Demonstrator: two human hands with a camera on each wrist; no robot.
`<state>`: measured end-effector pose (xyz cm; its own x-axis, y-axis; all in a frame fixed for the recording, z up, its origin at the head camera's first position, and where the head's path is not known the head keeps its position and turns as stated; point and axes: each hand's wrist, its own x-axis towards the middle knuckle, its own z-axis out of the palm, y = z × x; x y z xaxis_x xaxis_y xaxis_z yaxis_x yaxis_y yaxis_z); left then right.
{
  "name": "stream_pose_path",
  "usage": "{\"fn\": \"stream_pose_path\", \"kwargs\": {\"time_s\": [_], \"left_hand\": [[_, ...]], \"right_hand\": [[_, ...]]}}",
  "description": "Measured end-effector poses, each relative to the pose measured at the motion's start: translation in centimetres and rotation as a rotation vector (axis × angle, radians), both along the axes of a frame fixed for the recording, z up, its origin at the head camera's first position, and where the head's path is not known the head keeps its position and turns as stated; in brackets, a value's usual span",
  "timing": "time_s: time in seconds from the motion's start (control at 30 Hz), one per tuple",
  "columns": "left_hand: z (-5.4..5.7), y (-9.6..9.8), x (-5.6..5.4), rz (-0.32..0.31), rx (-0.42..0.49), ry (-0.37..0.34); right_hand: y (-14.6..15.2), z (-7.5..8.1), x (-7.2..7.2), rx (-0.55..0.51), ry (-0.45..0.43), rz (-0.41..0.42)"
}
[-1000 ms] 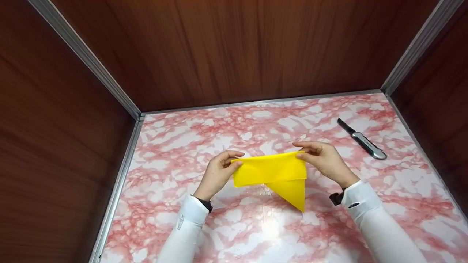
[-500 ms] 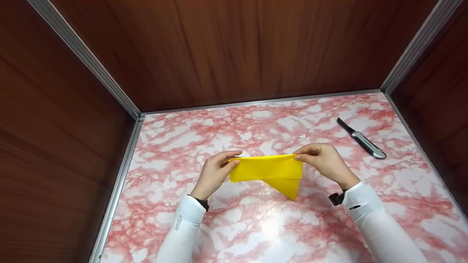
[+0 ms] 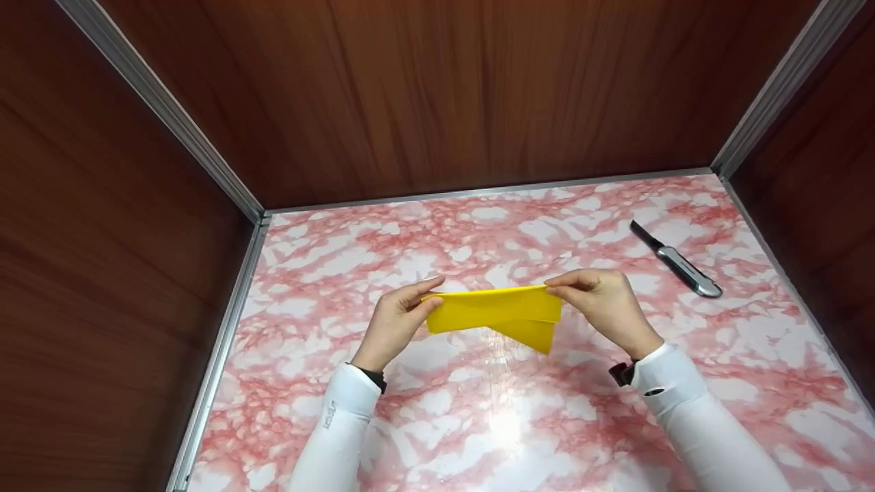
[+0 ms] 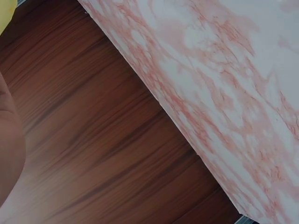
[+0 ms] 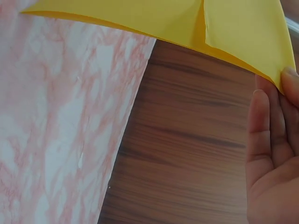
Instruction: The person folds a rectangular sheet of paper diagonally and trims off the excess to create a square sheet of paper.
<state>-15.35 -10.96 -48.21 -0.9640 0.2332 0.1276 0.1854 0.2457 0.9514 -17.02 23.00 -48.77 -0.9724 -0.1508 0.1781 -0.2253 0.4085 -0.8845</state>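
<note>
A folded sheet of yellow paper (image 3: pixel 489 309) hangs between my two hands over the table, with a triangular flap sticking out below its right half. My left hand (image 3: pixel 396 321) pinches its upper left corner between thumb and fingers. At the upper right corner, my right hand (image 3: pixel 610 307) pinches the edge with thumb and index finger. In the right wrist view the yellow paper (image 5: pixel 247 32) shows its layered lower edge, and the right hand (image 5: pixel 275 154) grips its corner. Only a sliver of the left hand (image 4: pixel 9 140) and of the paper (image 4: pixel 5 11) enters the left wrist view.
A utility knife (image 3: pixel 683 270) with its dark blade out lies at the right rear of the pink and white marbled table (image 3: pixel 328 273). Brown wood-grain panels (image 3: pixel 437 96) with metal edge strips stand at the back and both sides.
The paper has tilted, so its front face and triangular flap look shorter. Both hands have shifted slightly left, still pinching the corners. The knife has stayed put.
</note>
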Motion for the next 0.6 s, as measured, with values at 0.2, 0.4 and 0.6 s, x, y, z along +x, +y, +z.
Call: {"fn": "stream_pose_path", "kwargs": {"time_s": [0.2, 0.4, 0.6], "left_hand": [[-1.9, -0.9, -1.0, 0.024, -0.185, 0.053], [-0.8, -0.4, -0.8, 0.044, -0.558, 0.215], [0.3, 1.4, -0.9, 0.022, -0.808, 0.428]], "right_hand": [[-1.0, 0.0, 0.1, 0.025, 0.06, -0.005], [-1.7, -0.2, 0.2, 0.059, 0.11, -0.019], [-2.9, -0.1, 0.5, 0.06, 0.149, -0.012]]}}
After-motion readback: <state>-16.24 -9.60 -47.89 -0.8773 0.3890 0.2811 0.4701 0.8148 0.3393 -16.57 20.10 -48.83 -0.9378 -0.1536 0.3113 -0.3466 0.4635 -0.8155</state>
